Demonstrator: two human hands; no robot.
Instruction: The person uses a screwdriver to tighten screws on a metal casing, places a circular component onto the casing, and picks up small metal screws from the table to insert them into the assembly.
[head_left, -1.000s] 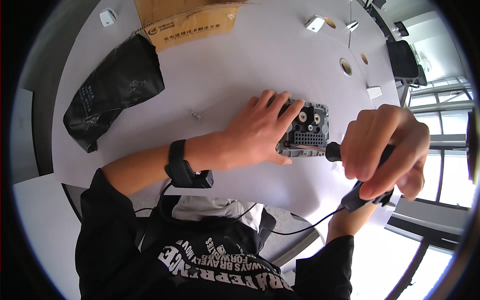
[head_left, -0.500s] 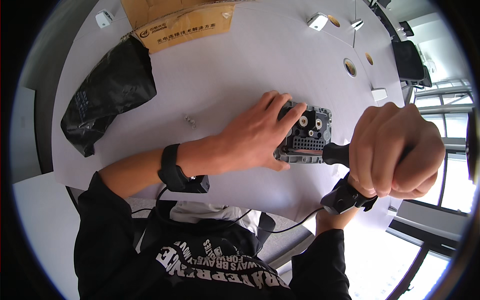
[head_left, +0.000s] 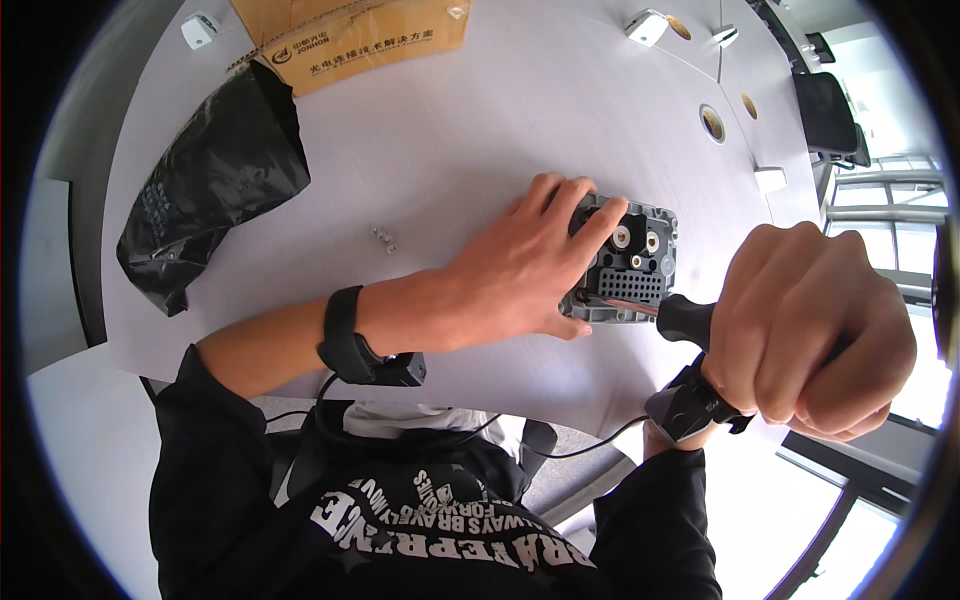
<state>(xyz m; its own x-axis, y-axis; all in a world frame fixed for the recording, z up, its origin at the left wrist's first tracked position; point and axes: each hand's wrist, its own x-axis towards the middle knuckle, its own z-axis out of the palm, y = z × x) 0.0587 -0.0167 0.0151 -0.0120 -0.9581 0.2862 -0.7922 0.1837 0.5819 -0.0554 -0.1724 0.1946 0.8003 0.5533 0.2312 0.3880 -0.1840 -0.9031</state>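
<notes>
Connector housing (head_left: pixel 642 270), grey-rimmed and black in the middle: you have it right of centre on the near part of the broad, pale table (head_left: pixel 420 150). On that table, the cardboard box (head_left: pixel 370 42) sits at the far left, with the black bag (head_left: pixel 215 180) nearer and further left; both lie well apart from the housing, which seems to leave your arms room. Your right hand (head_left: pixel 803 330) is a closed fist, its fingers wrapped around the screwdriver's handle, probably for a firm turning grip. Your left hand (head_left: pixel 500 268) grips the housing's left end, fingers over its far edge and top, thumb at the near-left corner, likely bracing it against twisting while leaving its face largely uncovered. The screwdriver (head_left: pixel 686 320) slants leftward along the housing's near side toward the near-left corner; you can't tell here whether its tip is seated. Small metal pieces (head_left: pixel 385 241) lie loosely left of your left hand, perhaps so the tool clears them.
</notes>
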